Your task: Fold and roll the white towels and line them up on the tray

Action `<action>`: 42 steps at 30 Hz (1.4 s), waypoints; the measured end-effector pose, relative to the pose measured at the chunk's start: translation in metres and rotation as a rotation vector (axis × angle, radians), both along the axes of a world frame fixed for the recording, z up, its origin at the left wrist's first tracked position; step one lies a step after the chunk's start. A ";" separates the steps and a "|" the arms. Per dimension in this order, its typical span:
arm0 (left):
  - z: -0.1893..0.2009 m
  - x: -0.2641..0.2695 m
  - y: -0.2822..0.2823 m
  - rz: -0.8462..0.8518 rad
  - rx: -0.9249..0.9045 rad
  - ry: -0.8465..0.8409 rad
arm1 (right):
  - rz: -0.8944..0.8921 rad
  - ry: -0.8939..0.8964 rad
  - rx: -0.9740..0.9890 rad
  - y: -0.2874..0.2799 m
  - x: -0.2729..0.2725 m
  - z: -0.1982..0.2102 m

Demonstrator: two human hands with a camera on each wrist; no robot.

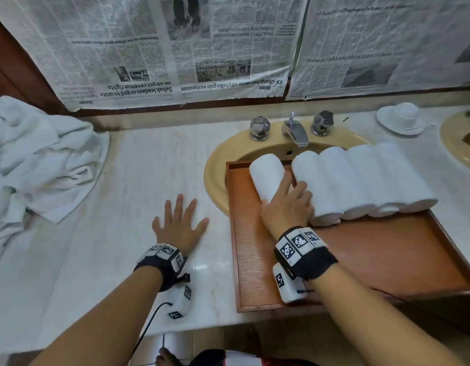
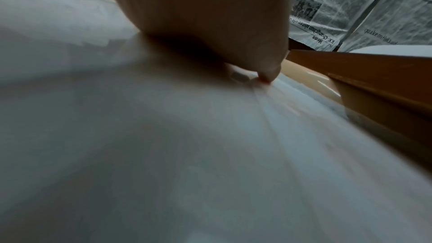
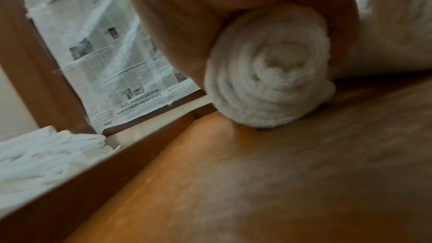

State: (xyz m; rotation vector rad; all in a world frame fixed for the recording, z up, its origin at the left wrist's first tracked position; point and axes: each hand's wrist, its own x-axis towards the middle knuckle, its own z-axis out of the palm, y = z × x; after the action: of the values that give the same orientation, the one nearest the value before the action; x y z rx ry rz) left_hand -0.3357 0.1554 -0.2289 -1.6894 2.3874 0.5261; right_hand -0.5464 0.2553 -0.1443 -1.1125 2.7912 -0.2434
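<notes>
White terry towels (image 1: 38, 165) are lying in a loose, crumpled heap at the far left of the pale marble desk (image 1: 117, 180), one corner draping toward you; the right wrist view is catching the same heap (image 3: 46, 154) beyond the tray's wall. Moving right, your left hand (image 1: 179, 224) is resting flat on the desk, palm down, fingers spread and straight, its grip released and holding nothing. The left wrist view is showing only the underside of that hand (image 2: 210, 16) pressed against the stone, with the tray's side wall (image 2: 374, 73) just beside it.

Next to it, the brown rectangular wooden tray (image 1: 255, 273) is sitting partly over the tan oval sink (image 1: 215, 165), its near part bare. Your right hand (image 1: 288, 207) is grasping the near end of a rolled white towel (image 1: 266, 175), which is lying on the tray floor, angled slightly away from the others. In the right wrist view your fingers (image 3: 343, 30) and thumb are curving around that roll (image 3: 268, 73), whose spiral end is facing the camera and touching the tray floor (image 3: 280, 182).

Just right of it, a row of four rolled white towels (image 1: 365, 180) is lying side by side, touching one another, their far ends reaching past the tray's back edge. Behind them, the chrome faucet (image 1: 294, 128) is standing between two faceted knobs. At the far right, a white cup and saucer (image 1: 401, 118) are sitting on the desk. Newspaper sheets (image 1: 175, 48) are covering the wall behind.
</notes>
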 end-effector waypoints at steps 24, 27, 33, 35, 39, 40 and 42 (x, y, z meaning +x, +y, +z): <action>0.003 0.000 -0.003 -0.023 0.066 -0.029 | 0.375 0.028 0.247 0.018 -0.026 0.002; 0.004 0.000 -0.004 -0.023 0.077 -0.037 | 0.370 0.052 0.221 0.018 -0.026 0.000; 0.009 0.002 -0.006 -0.027 0.116 -0.028 | 0.319 0.022 0.244 0.012 -0.019 0.008; 0.012 0.005 -0.008 -0.041 0.125 -0.024 | 0.289 -0.009 0.233 0.006 -0.013 0.020; 0.019 0.019 -0.006 -0.111 0.117 0.019 | 0.313 -0.086 0.125 -0.015 0.026 0.043; 0.021 0.025 -0.004 -0.134 0.115 0.033 | 0.351 -0.089 0.087 -0.021 0.040 0.047; 0.024 0.042 -0.001 -0.180 0.102 0.058 | 0.446 -0.053 0.063 -0.035 0.071 0.049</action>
State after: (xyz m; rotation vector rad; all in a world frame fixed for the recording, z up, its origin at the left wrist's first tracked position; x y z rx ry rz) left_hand -0.2938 0.1548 -0.2054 -1.4202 2.4753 0.6620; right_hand -0.4750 0.2204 -0.0952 -1.6377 2.4017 -0.1336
